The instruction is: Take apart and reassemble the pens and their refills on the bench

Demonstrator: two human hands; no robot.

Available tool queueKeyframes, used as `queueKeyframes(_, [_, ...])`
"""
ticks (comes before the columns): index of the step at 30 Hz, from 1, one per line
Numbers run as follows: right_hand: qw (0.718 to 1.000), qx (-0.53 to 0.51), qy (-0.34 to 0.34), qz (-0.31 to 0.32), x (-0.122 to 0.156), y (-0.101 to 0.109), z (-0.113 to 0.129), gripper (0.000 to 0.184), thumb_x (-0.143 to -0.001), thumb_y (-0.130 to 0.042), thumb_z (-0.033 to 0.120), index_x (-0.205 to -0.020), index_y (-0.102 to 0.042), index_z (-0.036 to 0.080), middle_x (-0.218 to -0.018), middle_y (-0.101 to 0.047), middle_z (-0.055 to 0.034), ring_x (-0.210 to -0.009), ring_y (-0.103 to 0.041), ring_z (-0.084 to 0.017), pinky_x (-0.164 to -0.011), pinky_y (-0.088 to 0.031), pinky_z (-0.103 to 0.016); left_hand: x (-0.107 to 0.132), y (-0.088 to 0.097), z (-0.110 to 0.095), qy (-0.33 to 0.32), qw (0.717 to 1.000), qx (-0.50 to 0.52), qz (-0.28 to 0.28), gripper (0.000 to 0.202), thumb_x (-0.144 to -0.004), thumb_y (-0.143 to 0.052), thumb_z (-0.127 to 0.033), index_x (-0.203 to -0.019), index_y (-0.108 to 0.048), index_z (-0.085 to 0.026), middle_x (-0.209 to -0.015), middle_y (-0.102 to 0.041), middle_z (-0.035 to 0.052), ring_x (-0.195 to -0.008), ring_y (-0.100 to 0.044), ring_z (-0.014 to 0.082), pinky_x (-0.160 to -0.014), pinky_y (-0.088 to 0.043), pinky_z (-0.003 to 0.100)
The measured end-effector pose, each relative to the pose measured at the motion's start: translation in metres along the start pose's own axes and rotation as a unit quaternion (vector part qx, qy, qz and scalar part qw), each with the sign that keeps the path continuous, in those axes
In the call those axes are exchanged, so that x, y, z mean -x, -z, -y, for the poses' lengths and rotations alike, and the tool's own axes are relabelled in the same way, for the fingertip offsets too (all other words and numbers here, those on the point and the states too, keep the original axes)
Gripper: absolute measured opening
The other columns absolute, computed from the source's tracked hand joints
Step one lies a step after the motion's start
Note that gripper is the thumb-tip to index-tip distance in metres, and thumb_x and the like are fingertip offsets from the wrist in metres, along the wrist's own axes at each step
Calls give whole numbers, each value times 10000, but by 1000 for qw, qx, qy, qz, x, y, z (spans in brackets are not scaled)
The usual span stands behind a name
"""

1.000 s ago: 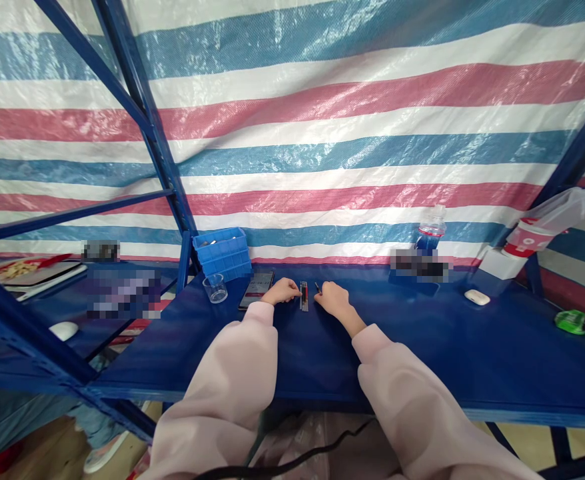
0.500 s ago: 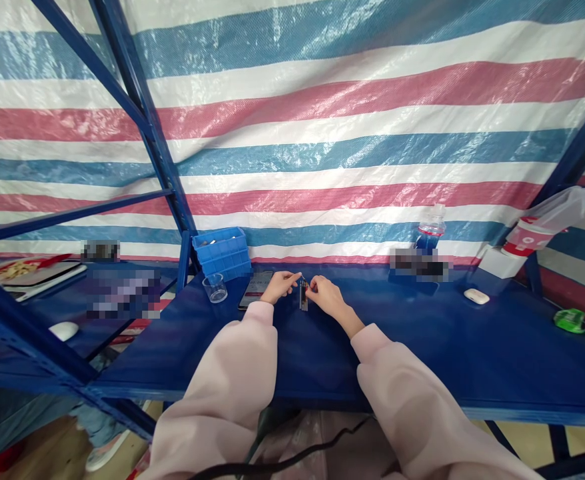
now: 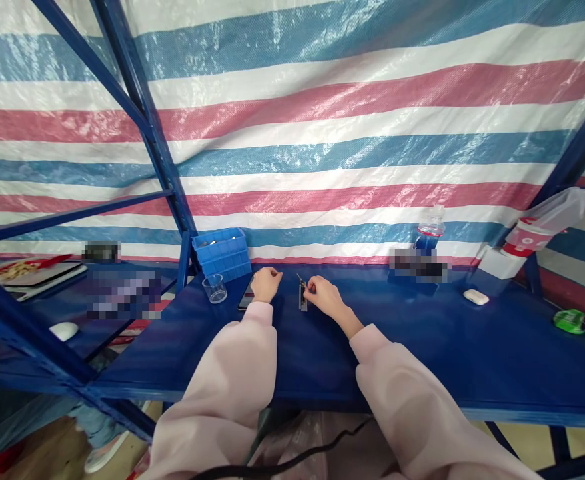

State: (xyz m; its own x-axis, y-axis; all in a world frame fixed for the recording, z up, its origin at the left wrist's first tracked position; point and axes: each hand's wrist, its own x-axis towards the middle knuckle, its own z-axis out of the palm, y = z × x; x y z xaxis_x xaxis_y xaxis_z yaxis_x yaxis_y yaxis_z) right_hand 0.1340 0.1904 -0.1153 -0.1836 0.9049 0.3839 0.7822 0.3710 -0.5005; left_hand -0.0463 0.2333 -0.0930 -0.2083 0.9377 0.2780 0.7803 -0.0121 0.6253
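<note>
A small row of thin pens (image 3: 303,297) lies on the blue table (image 3: 422,340) between my hands. My right hand (image 3: 324,295) is pinched on a thin pen-like stick whose tip points up and left, just right of the row. My left hand (image 3: 264,283) is curled in a loose fist over the upper end of a dark phone (image 3: 247,297); whether anything is in it is hidden. Both arms wear pale pink sleeves.
A clear plastic cup (image 3: 215,289) and a blue compartment box (image 3: 222,253) stand left of my hands. At the right are a water bottle (image 3: 429,235), a white earbud case (image 3: 476,297), a red-and-white cup (image 3: 525,238) and a green object (image 3: 570,321). Blue rack posts rise at left.
My left hand drew back from the pens to the left, onto the phone. My right hand lifted one thin stick beside the row and still holds it.
</note>
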Motion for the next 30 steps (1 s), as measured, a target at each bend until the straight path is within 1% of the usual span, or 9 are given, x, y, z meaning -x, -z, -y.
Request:
queueKeyframes(2, [1000,-4,-5,-5,0,0,0,69,-741,-538,252,-732,-501,194,-782,-533,26,-648,-479,-97,-570,-295,-204,1,4,2,16,995,-103,-5,136,-695,-600,-293,-715,-658,-172,-887,-644,124,-977,-530,278,-712,-413,302])
queueKeyframes(5, [1000,-5,-8,-7,-1,0,-1,69,-743,-530,257,-729,-504,195,-776,-535,25,-649,-479,-101,-566,-291,-207,3,7,2,25,983,-180,17,122,-674,-605,-237,-744,-652,-149,-955,-615,170,-1056,-476,319,-741,-419,341])
queueKeyframes(13, [1000,-21,-15,-7,0,-2,-2,82,-735,-539,267,-718,-502,196,-764,-536,26,-637,-470,-102,-558,-285,-211,5,10,0,46,975,-210,46,192,-672,-628,-254,-817,-634,-129,-1014,-580,189,-1087,-445,339,-765,-408,350])
queueKeyframes(18, [999,-31,-20,-10,-1,-3,-2,88,-726,-545,267,-708,-498,194,-757,-532,24,-646,-472,-104,-567,-292,-213,6,9,-1,32,977,-210,21,160,-659,-631,-208,-803,-634,-137,-1019,-576,165,-1070,-458,316,-776,-405,337])
queueKeyframes(20, [999,-36,-28,-14,-1,-3,-1,88,-723,-543,267,-704,-498,193,-750,-528,23,-645,-474,-105,-567,-296,-216,6,6,-3,-2,985,-173,-1,141,-681,-621,-241,-786,-634,-148,-983,-592,138,-1021,-492,281,-782,-402,321])
queueKeyframes(22, [998,-43,-36,-22,-1,-3,0,93,-726,-535,273,-701,-496,193,-751,-527,24,-650,-479,-104,-567,-302,-217,6,1,-6,-55,994,-89,7,195,-732,-579,-341,-764,-637,-157,-889,-623,99,-908,-543,229,-758,-405,293])
queueKeyframes(24, [997,-51,-40,-34,-1,-3,0,104,-733,-528,285,-696,-491,195,-753,-526,26,-662,-484,-106,-571,-309,-217,6,-4,-9,-112,992,9,52,314,-764,-521,-438,-730,-645,-152,-775,-641,65,-772,-567,184,-706,-408,266])
queueKeyframes(26, [996,-57,-42,-45,-1,-3,0,116,-739,-522,296,-692,-487,197,-745,-525,29,-671,-488,-109,-574,-314,-219,8,-10,-14,-149,979,80,115,394,-756,-500,-493,-688,-655,-137,-691,-639,48,-678,-560,160,-648,-402,249])
queueKeyframes(30, [995,-67,-44,-62,-1,-3,0,170,-757,-513,346,-682,-476,199,-732,-526,26,-676,-492,-119,-571,-314,-223,14,-15,-21,-163,948,157,223,420,-712,-527,-508,-648,-657,-113,-603,-606,27,-592,-519,128,-560,-377,226])
